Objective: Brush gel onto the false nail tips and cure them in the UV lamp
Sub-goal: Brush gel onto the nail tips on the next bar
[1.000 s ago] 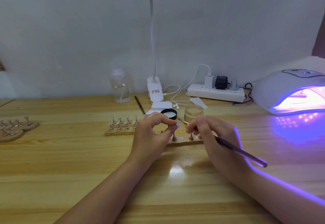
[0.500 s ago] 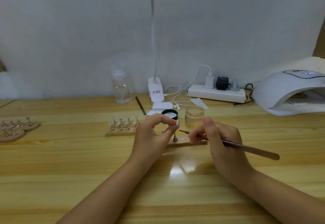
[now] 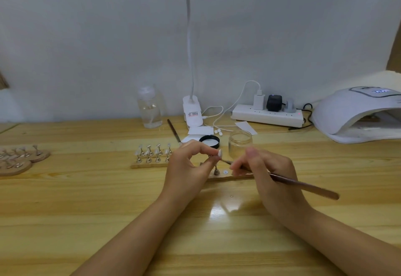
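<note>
My left hand [image 3: 188, 167] pinches a small metal stand with a pale false nail tip [image 3: 219, 153] on its end, held just above a wooden holder strip [image 3: 230, 176]. My right hand [image 3: 267, 171] grips a long brown brush [image 3: 303, 186]; its bristle end touches the nail tip. An open glass gel jar [image 3: 240, 143] stands just behind my hands, its black lid [image 3: 209, 140] beside it. A second wooden strip [image 3: 149, 164] with several nail tips on stands lies to the left. The white UV lamp [image 3: 355, 113] sits at the far right, its light off.
A clear liquid bottle [image 3: 149, 108], a clip desk lamp [image 3: 192, 110], a power strip [image 3: 267, 115] with chargers and cables, and a spare brush [image 3: 173, 131] line the back of the wooden table. Round wooden bases [image 3: 17, 158] with more nail stands lie at the far left.
The UV lamp's purple light has gone out. My right hand shifted slightly right and lowered the brush handle, the bristles staying at the nail tip held by my left hand.
</note>
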A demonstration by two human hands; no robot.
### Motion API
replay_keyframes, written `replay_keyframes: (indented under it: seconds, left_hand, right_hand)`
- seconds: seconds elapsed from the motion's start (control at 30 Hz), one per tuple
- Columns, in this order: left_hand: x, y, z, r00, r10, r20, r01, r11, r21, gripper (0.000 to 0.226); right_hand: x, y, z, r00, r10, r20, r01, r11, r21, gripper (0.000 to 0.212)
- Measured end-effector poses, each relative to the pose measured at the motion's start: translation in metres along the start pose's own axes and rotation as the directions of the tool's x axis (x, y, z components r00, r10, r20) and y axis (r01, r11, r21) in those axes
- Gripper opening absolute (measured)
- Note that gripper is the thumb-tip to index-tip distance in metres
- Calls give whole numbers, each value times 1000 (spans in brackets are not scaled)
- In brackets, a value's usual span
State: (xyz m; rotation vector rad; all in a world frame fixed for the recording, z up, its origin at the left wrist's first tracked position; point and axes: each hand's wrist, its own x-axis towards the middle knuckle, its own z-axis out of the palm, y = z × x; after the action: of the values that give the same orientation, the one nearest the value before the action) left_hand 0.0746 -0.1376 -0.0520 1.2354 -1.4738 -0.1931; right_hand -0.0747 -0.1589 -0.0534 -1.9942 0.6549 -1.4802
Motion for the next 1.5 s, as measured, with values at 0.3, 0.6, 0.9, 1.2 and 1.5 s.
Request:
replay_keyframes:
  seconds: [0.3,0.6,0.9,1.2,1.5]
  left_hand:
    - [0,-2,1,1000,3,-11,-3,1000,-2,24]
    - [0,-2,0,1000,3,-5,-3,1000,-16,15]
    - [0,-2,0,1000,-27,-15,26,1000,-7,19]
    - [0,-1,1,998,-51,-22,51,999,-17,22]
    - [0,-1,0,998,-64,-22,63,998,-17,20]
  right_hand:
    - [-1,1,0,1000,-27,-9,27,1000,-10,41]
    - [1,-1,-1,995,-98,-31,95,991,-97,33]
    - [0,0,-1,996,-88,-29,84,992,-98,35]
    - [0,1,-1,999,-6,-40,3,997,-81,38]
    - [0,1,1,999,20,-28,-22,999,-50,39]
